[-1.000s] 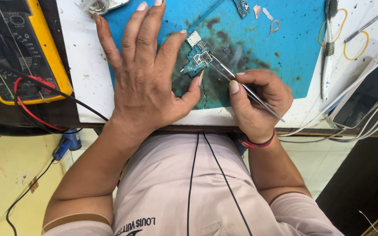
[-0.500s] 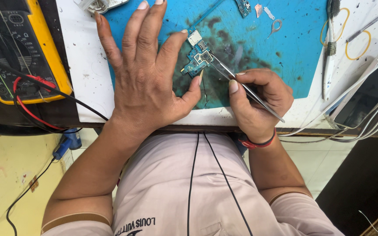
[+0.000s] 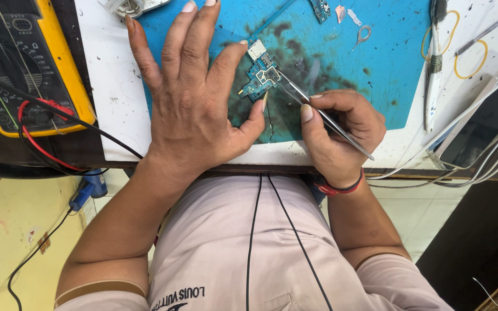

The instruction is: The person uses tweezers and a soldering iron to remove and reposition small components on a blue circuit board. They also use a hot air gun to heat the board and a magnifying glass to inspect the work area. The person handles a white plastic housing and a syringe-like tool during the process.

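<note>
On a stained blue work mat (image 3: 376,69) over a white bench, our left hand (image 3: 194,109) lies flat with fingers spread, thumb and forefinger pinning a small blue circuit board (image 3: 259,78). Our right hand (image 3: 338,129) pinches slim metal tweezers (image 3: 318,112) whose tips touch it. We judge the board light, stiff and fragile, best held by its edges.

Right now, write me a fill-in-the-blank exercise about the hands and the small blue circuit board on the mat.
1. The right hand holds thin metal ____ whose tips touch the small blue circuit board.
2. The left hand lies flat with its thumb beside the board, on a ____ work mat.
3. The yellow multimeter lies on the person's ____ side.

Missing words: tweezers; blue; left
</note>
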